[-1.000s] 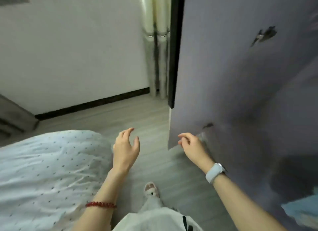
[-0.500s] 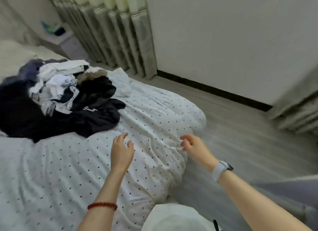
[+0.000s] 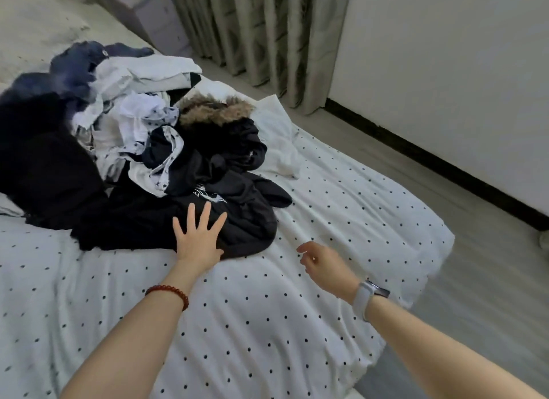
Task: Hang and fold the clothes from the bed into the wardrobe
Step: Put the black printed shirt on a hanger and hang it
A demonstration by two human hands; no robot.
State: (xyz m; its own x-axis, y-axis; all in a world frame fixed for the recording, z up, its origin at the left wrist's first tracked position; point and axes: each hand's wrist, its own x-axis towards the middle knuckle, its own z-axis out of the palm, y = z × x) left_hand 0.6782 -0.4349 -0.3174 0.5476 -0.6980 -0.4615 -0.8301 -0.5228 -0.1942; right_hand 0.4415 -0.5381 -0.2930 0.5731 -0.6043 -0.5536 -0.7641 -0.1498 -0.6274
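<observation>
Fingers of the left hand [image 3: 198,238] are spread wide and flat over the near edge of a black top [image 3: 237,220], holding nothing yet. The right hand [image 3: 323,263] hangs just above the dotted bed cover [image 3: 267,324], fingers loosely bent, empty too. The black top lies at the front of the pile of clothes [image 3: 127,137] on the bed. It looks soft and floppy, not heavy. A good place to grab is probably the shoulders, so it hangs straight. Behind it sits a black coat with a furry hood [image 3: 214,113], likely thick and heavier.
</observation>
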